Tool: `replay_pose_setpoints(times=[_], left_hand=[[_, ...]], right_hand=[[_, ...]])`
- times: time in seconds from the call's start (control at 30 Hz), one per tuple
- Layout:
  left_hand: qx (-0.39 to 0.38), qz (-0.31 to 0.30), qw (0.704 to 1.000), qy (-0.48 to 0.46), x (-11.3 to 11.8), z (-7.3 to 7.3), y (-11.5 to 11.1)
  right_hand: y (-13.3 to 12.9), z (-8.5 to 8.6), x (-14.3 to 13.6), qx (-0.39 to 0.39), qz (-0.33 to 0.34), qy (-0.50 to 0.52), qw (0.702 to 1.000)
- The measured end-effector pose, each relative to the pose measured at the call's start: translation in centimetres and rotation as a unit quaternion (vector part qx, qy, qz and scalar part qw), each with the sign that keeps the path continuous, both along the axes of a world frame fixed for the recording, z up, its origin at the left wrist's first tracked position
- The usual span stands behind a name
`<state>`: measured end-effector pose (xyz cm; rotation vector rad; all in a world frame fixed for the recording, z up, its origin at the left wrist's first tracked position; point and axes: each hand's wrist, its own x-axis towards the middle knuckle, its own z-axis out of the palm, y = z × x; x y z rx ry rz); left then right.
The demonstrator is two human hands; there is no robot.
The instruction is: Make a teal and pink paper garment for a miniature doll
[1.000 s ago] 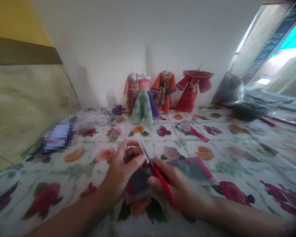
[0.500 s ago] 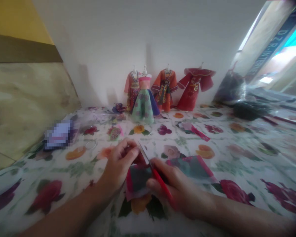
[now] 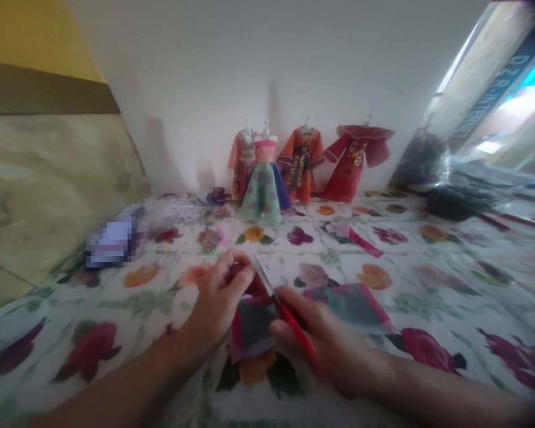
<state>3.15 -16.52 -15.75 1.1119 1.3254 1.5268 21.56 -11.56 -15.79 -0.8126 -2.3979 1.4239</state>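
Observation:
Red-handled scissors (image 3: 296,333) are gripped in my right hand (image 3: 325,339), their blades pointing up and left beside my left fingertips. My left hand (image 3: 225,291) pinches the upper edge of a dark green fabric piece with pink borders (image 3: 254,321), which hangs between the two hands; the fingers hide the pinched part. The blades look nearly together, and whether fabric lies between them is unclear. A second green piece with pink edging (image 3: 350,306) lies on the flowered tablecloth, just beyond my right hand.
Small doll dresses on stands (image 3: 263,178) line the wall. A pink strip (image 3: 364,242) lies at centre right, a clear ring (image 3: 168,260) at left. Dark plastic-wrapped items (image 3: 459,202) sit at far right, a pixelated item (image 3: 111,242) at left.
The view has shifted slightly, so the whole scene sits a little further right. The scissor blades look closer together than before. Both hands keep their holds.

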Motion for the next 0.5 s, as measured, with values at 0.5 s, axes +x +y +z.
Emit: replay_pose_setpoints(times=[0.5], left_hand=[[-0.001, -0.008, 0.996, -0.09, 0.08, -0.45, 0.16]], right_hand=[[0.1, 0.04, -0.12, -0.01, -0.01, -0.004, 1.0]])
